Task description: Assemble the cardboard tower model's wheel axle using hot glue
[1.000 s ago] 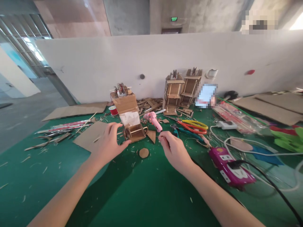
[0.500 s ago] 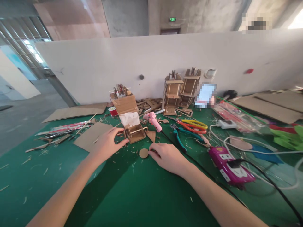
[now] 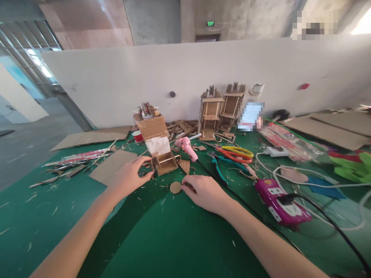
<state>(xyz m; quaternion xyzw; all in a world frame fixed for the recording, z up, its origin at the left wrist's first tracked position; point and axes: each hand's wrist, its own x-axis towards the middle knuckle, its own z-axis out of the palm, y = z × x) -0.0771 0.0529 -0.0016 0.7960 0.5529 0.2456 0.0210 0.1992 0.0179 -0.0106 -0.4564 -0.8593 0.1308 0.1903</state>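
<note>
A tall cardboard model (image 3: 156, 141) with a small wheel on top stands on the green table (image 3: 179, 239). My left hand (image 3: 129, 177) cups its lower left side, thumb and fingers touching the base. My right hand (image 3: 204, 191) lies low on the table, fingertips pinched together right beside a small round cardboard disc (image 3: 175, 187); what they pinch is too small to name. A triangular cardboard scrap (image 3: 185, 166) lies just behind the disc.
A pink glue gun (image 3: 187, 148), teal pliers (image 3: 218, 170) and yellow-and-red scissors (image 3: 236, 152) lie behind my right hand. A purple power strip (image 3: 279, 200) with cables sits to the right. Two more cardboard models (image 3: 220, 110) stand by the white wall. Cardboard sheets lie left.
My right hand dropped from above the table to its surface, moving left to the round disc. My left hand stayed on the model's base.
</note>
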